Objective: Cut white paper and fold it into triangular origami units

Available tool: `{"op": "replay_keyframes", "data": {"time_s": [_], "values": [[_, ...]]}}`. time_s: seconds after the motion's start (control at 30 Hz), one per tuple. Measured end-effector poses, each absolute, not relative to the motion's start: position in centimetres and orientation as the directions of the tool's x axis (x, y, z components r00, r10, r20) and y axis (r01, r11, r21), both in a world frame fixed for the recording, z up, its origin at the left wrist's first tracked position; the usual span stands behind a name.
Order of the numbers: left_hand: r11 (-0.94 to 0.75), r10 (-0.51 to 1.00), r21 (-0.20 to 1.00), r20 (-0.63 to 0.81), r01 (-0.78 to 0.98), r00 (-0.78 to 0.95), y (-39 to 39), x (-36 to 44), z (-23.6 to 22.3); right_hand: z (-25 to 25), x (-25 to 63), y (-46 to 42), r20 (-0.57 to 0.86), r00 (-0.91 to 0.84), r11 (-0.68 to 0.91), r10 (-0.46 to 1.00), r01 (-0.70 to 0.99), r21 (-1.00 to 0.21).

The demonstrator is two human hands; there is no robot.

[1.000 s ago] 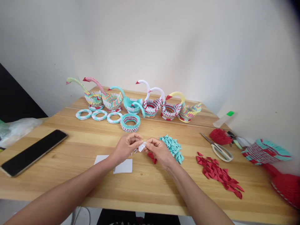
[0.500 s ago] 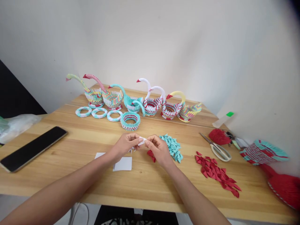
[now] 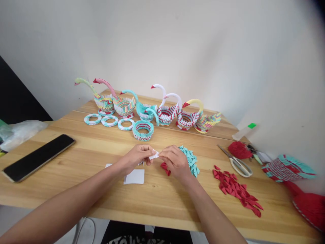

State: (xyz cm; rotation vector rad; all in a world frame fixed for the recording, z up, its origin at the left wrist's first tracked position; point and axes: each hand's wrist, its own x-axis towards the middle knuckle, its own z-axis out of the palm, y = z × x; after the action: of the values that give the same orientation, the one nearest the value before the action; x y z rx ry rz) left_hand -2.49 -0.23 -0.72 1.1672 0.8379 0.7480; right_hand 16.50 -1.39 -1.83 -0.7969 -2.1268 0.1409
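Observation:
A small piece of white paper [image 3: 153, 155], partly folded, is pinched between my two hands above the middle of the table. My left hand [image 3: 138, 156] holds its left side with thumb and fingers. At its right corner, the fingertips of my right hand [image 3: 176, 160] are closed on the paper. White paper sheets [image 3: 134, 177] lie below my left wrist, and a few small white folded pieces [image 3: 141, 163] show under that hand. Red folded paper pieces [image 3: 166, 168] lie beside my right hand, with a heap of turquoise folded pieces [image 3: 191, 160] just behind it.
Several paper swans [image 3: 125, 106] line the back, with ring bases [image 3: 109, 120] and a round turquoise basket [image 3: 143, 130] before them. A phone [image 3: 39, 157] lies left. Rightward are scissors [image 3: 238, 164], a red paper heap [image 3: 237, 189] and a red swan lying down [image 3: 308, 206].
My right hand has turned over the paper, its knuckles now facing up, and its fingers grip the right corner. The view has shifted slightly.

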Motion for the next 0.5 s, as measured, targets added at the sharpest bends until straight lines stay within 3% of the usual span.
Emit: {"op": "replay_keyframes", "data": {"time_s": [0.1,0.17,0.33,0.4,0.5], "values": [[0.142,0.863,0.988,-0.156,0.066,0.480,-0.3,-2.4,-0.7,-1.8,16.8,-1.2,0.673,-0.468,0.799,0.573,0.503,-0.330],[-0.014,0.888,0.985,-0.067,0.174,0.454,-0.3,-2.3,-0.7,-1.8,16.8,-1.1,0.653,-0.451,0.776,0.609,0.511,-0.370],[-0.424,0.873,0.790,0.225,0.444,0.432,-0.7,-2.2,-1.0,-2.1,16.3,-1.3,0.439,-0.287,0.524,0.851,0.505,-0.686],[-0.468,0.858,0.752,0.261,0.465,0.442,-0.7,-2.2,-1.0,-2.3,16.1,-1.3,0.364,-0.186,0.408,0.913,0.468,-0.784],[-0.407,0.872,0.821,0.218,0.401,0.437,-0.5,-2.0,-1.2,-2.5,15.7,-1.5,0.324,-0.124,0.346,0.938,0.397,-0.850]]}}
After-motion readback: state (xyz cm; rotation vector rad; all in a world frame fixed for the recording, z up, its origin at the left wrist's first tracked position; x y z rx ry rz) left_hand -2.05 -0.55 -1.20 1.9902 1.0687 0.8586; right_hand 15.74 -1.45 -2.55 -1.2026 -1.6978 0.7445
